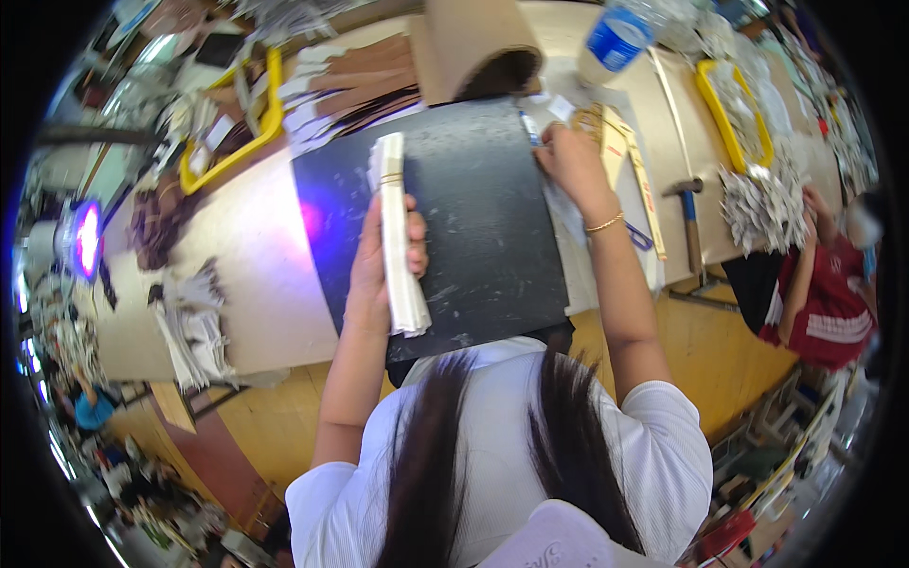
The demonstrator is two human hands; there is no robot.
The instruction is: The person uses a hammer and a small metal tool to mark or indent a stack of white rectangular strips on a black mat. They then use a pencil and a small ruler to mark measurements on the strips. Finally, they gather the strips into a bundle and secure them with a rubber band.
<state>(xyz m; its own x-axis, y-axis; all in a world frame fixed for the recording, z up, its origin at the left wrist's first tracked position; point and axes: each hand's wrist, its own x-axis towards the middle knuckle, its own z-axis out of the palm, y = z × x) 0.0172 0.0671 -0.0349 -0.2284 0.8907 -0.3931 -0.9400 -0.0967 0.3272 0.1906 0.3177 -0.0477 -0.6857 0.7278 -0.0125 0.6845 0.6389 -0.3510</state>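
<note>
My left hand [371, 256] is wrapped round a long bundle of white strips [392, 227], held upright over the black board [473, 227] with a thin tan band near its top. At the board's far right edge, my right hand [573, 161] is closed, its fingertips at a slim blue-and-white pen [528, 125]. The tips are partly hidden by the hand. Just right of that hand lie a roll of tan tape [589, 120] and a yellow ruler [636, 180].
Brown and white strips [360, 80] and a cardboard tube [483, 47] lie beyond the board. A yellow basket [270, 123] stands left, another yellow basket [705, 80] right. A hammer [689, 227] rests near a person in red [824, 308]. White bundles [194, 336] lie left.
</note>
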